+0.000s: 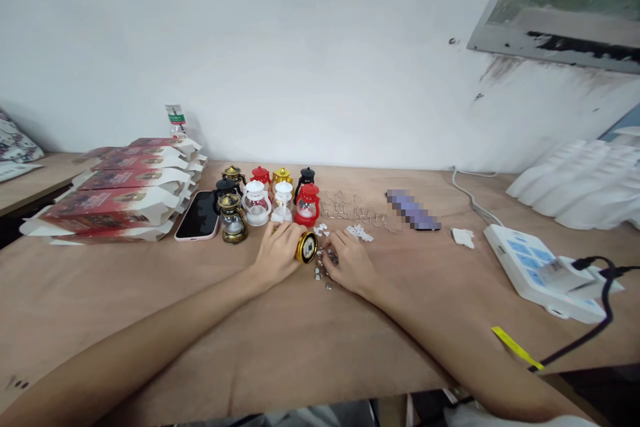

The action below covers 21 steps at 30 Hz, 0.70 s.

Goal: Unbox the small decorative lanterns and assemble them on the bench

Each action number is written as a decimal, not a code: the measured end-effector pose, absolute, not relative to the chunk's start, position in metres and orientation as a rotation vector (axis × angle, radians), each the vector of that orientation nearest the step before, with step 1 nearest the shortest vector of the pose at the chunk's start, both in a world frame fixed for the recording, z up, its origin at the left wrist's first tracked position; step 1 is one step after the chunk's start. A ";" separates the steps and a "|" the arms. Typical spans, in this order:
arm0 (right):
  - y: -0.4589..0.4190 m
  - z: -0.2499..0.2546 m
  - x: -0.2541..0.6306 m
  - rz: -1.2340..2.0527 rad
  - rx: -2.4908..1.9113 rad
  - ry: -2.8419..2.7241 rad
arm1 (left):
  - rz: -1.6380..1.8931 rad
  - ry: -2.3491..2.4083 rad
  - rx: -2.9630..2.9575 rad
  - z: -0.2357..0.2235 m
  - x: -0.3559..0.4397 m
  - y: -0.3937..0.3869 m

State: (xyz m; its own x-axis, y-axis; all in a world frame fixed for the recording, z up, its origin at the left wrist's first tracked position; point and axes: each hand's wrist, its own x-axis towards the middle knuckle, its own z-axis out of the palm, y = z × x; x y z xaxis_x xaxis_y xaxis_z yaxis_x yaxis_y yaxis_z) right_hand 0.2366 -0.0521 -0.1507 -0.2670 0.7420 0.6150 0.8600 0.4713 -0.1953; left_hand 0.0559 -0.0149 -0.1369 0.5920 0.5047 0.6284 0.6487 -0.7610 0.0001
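Observation:
My left hand (278, 253) is wrapped round a small gold lantern (307, 247), which lies tipped over so that its round base with a dark opening faces me. My right hand (351, 260) is bent over a loose pile of small silver button cells (318, 273), its fingertips closed together among them. Whether a cell is between those fingers is hidden. Behind my hands stand several upright miniature lanterns in black, bronze, gold, white and red, among them a red lantern (307, 205) and a white lantern (257, 203). Small white pieces (360, 233) lie just beyond my right hand.
Flattened red printed boxes (115, 203) are stacked at the left, beside a phone (198, 216). Thin wire pieces (355, 209) lie behind my right hand. A purple object (413, 210), a white power strip (537, 273) and nested white shapes (575, 180) are to the right.

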 end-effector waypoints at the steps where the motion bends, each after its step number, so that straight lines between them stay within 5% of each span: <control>1: -0.052 -0.151 0.237 -0.236 -1.324 -2.068 | -0.912 -0.954 -2.597 -0.137 0.056 -0.015; 21: -0.048 -0.154 0.243 -0.103 -1.360 -1.930 | -0.837 -0.985 -2.629 -0.135 0.056 -0.016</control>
State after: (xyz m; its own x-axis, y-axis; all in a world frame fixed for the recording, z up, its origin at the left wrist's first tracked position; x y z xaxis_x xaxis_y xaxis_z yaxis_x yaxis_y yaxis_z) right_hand 0.2431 -0.0477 -0.1545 -0.1451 0.7739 0.6165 0.8351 0.4299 -0.3431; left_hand 0.0562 -0.0160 -0.1347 0.6150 0.5364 0.5780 0.6567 -0.7541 0.0011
